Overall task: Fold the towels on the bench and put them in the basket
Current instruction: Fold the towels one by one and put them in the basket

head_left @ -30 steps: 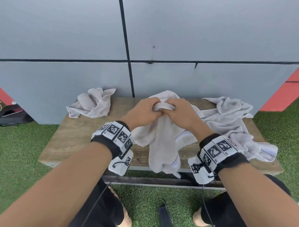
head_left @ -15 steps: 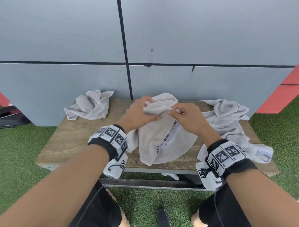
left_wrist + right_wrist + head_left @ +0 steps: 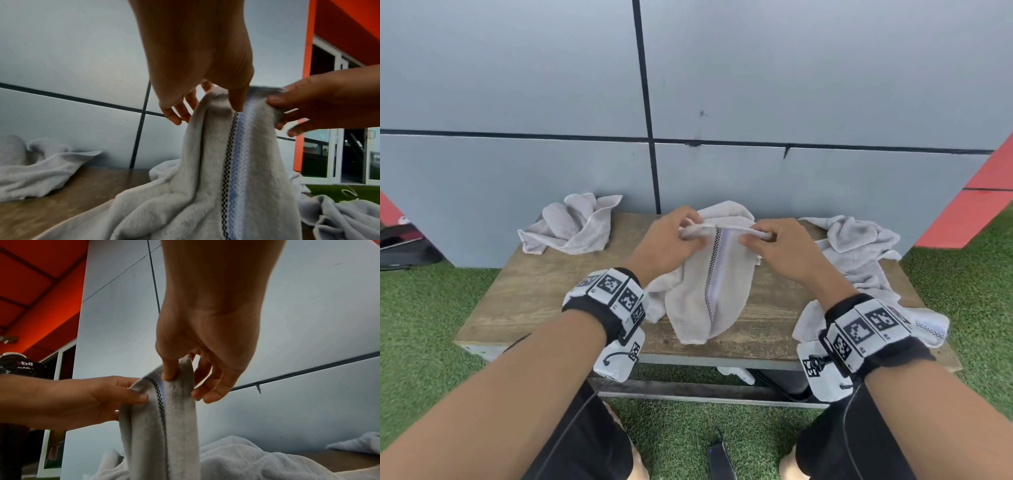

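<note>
A pale grey towel (image 3: 709,294) with a black checked and blue stripe hangs from both my hands over the middle of the wooden bench (image 3: 534,294). My left hand (image 3: 671,240) pinches its top edge left of the stripe, and my right hand (image 3: 774,241) pinches the same edge right of it. In the left wrist view my left hand (image 3: 205,91) holds the towel (image 3: 205,186) by thumb and fingers, with my right hand (image 3: 308,105) close beside. The right wrist view shows my right hand (image 3: 185,369) pinching the towel (image 3: 164,426). The towel's lower end rests on the bench. No basket is in view.
A crumpled towel (image 3: 571,226) lies at the bench's back left corner. A larger heap of towels (image 3: 859,260) covers the right end and trails over the front edge. A grey panelled wall (image 3: 722,85) stands right behind the bench. Green turf (image 3: 421,325) surrounds it.
My hands have moved apart along the towel's top edge and lifted it, so the striped band now hangs straight down the middle. Earlier they held it bunched together.
</note>
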